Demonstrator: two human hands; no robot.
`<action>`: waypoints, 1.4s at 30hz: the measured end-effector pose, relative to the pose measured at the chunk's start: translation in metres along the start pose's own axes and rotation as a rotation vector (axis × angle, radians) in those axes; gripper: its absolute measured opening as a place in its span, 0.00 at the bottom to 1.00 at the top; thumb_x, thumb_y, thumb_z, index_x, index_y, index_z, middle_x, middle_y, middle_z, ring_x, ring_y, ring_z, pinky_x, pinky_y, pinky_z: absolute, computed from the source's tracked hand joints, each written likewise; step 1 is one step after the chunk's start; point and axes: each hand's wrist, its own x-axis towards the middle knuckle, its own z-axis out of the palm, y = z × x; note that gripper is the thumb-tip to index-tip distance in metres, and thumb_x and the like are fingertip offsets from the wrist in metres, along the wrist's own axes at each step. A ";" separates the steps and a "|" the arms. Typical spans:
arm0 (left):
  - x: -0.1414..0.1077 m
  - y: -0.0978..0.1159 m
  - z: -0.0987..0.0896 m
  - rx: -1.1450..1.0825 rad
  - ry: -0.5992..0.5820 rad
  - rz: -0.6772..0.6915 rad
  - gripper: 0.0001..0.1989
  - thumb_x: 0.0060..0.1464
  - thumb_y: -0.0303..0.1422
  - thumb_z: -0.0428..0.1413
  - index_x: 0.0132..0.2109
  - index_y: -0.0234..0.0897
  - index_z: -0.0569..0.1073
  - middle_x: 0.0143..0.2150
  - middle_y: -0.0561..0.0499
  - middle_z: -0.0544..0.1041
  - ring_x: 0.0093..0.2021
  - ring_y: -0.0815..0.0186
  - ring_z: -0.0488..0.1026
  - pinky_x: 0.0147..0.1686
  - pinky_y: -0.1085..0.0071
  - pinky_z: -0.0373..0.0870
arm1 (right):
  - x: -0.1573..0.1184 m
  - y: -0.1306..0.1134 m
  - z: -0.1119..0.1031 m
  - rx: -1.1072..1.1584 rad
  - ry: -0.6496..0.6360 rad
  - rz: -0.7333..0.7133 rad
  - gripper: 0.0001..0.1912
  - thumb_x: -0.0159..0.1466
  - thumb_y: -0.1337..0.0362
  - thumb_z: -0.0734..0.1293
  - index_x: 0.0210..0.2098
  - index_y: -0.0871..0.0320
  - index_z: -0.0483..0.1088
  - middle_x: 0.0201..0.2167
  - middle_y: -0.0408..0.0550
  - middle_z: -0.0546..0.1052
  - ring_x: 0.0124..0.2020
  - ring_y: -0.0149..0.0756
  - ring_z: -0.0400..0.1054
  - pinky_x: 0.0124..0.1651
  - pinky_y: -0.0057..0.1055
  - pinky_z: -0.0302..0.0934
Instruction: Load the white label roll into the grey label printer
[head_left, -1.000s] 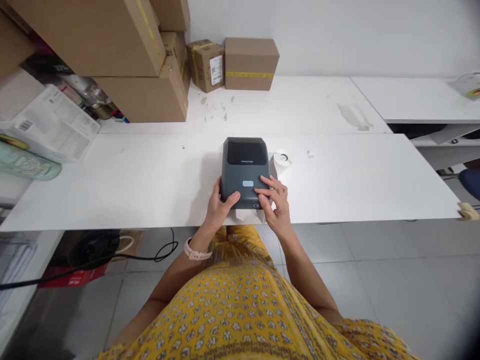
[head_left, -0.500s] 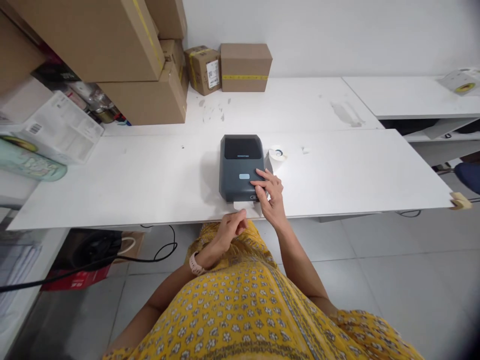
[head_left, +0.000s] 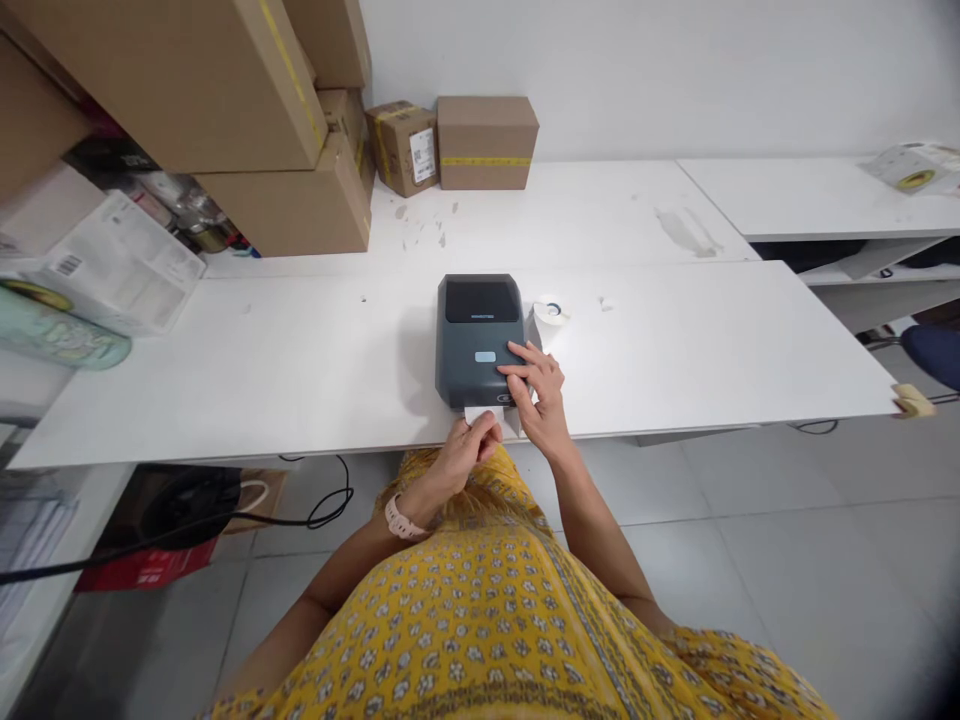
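Observation:
A dark grey label printer (head_left: pixel 463 372) stands near the front edge of the white table, with a light blue button on its top. From its front slot a strip of white label paper (head_left: pixel 474 412) sticks out. My left hand (head_left: pixel 461 452) is closed at that strip, thumb and forefinger pinching its end. Resting on the printer's right front side, my right hand (head_left: pixel 541 400) has its fingers spread and holds nothing. Just right of the printer is a white paper roll (head_left: pixel 551 318), upright on the table.
Cardboard boxes (head_left: pixel 285 210) are stacked at the back left, with two smaller ones (head_left: pixel 487 145) by the wall. A mint green bottle (head_left: pixel 64 330) and a white box (head_left: pixel 124 265) lie at the left. The white table (head_left: pixel 675 350) ends close to my body. Black cables (head_left: pixel 330 515) hang below.
My left hand has moved slightly up and forward and now pinches the paper strip. The right hand stays on the printer. The whole view has shifted a little.

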 end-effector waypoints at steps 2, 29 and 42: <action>-0.005 0.005 -0.010 0.060 -0.172 -0.040 0.23 0.66 0.46 0.51 0.27 0.36 0.73 0.15 0.57 0.64 0.16 0.74 0.54 0.20 0.74 0.50 | 0.001 -0.002 -0.002 -0.060 -0.022 -0.006 0.14 0.76 0.57 0.59 0.51 0.48 0.76 0.63 0.46 0.77 0.71 0.44 0.62 0.73 0.53 0.45; 0.016 0.042 -0.060 0.149 0.407 0.572 0.30 0.71 0.54 0.46 0.70 0.44 0.68 0.74 0.46 0.66 0.75 0.56 0.61 0.74 0.56 0.57 | 0.011 -0.002 -0.016 0.173 -0.069 0.037 0.33 0.76 0.42 0.49 0.76 0.43 0.45 0.80 0.50 0.49 0.80 0.47 0.44 0.78 0.57 0.49; 0.113 0.034 -0.079 0.359 0.518 0.329 0.36 0.53 0.28 0.59 0.70 0.39 0.64 0.68 0.42 0.73 0.67 0.53 0.72 0.69 0.55 0.66 | 0.201 0.007 -0.013 0.086 0.026 -0.140 0.41 0.71 0.33 0.44 0.78 0.37 0.28 0.81 0.37 0.41 0.82 0.39 0.35 0.81 0.46 0.43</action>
